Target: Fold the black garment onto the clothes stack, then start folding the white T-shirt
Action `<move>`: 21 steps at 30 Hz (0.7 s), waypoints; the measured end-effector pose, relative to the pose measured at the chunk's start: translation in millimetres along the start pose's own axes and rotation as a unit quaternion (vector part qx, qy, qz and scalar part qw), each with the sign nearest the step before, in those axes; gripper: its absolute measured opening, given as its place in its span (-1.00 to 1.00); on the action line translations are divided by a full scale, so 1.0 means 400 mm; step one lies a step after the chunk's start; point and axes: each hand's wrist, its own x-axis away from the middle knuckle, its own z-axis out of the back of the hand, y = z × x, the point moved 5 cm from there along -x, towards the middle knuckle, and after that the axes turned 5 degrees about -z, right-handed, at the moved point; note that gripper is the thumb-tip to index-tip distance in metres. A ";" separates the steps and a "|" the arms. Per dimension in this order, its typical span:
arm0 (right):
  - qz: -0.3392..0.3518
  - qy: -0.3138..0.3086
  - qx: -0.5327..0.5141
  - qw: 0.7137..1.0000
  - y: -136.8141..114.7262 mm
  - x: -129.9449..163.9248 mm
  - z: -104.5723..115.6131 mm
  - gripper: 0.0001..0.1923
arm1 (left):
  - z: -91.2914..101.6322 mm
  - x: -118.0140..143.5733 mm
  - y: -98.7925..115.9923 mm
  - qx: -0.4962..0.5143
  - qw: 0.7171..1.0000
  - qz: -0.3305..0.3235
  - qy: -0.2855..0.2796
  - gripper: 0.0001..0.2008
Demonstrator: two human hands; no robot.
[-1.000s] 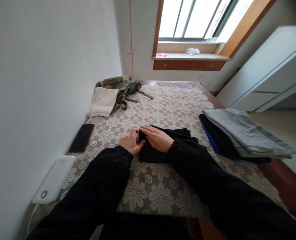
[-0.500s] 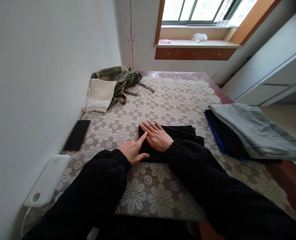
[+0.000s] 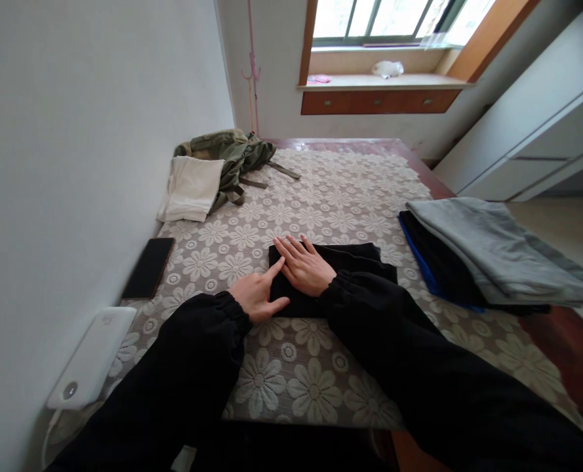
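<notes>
While right hand (image 3: 305, 267) lies flat on 1 black cloth (image 3: 355, 257), left hand (image 3: 256, 295) touches it | grip: both spread | 1 phone (image 3: 148, 267)

- A dark phone (image 3: 148, 267) lies flat near the white wall (image 3: 89, 131), at the edge of the flowered tablecloth (image 3: 315, 393).
- Just beside it is a white device (image 3: 93, 357) with rounded corners — a thin cable (image 3: 49, 436) comes out from its near end.
- Farther along the wall rests a green bag (image 3: 244, 154), partly hidden by a folded off-white cloth (image 3: 193, 187).
- Behind it stands a pink pole (image 3: 253, 72).
- Under the window (image 3: 370, 19), the sill (image 3: 350, 81) carries a white bundle (image 3: 387, 69) — brown drawers (image 3: 350, 103) are below.
- At right is a white cabinet (image 3: 512, 124).
</notes>
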 end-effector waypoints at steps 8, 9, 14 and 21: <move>-0.039 0.018 -0.020 0.999 0.005 0.000 0.006 -0.33 | 0.004 -0.014 -0.042 0.148 0.979 0.038 0.132 -0.29; -0.038 0.019 -0.021 0.999 0.004 0.000 0.008 -0.34 | 0.002 -0.016 -0.044 0.150 0.978 0.036 0.139 -0.29; -0.016 0.029 -0.039 0.999 -0.005 0.000 0.028 -0.39 | -0.007 -0.024 -0.045 0.138 0.977 0.026 0.162 -0.40; 0.068 0.048 -0.090 0.993 -0.018 -0.003 0.049 -0.40 | -0.014 -0.031 -0.051 0.166 0.974 0.025 0.153 -0.48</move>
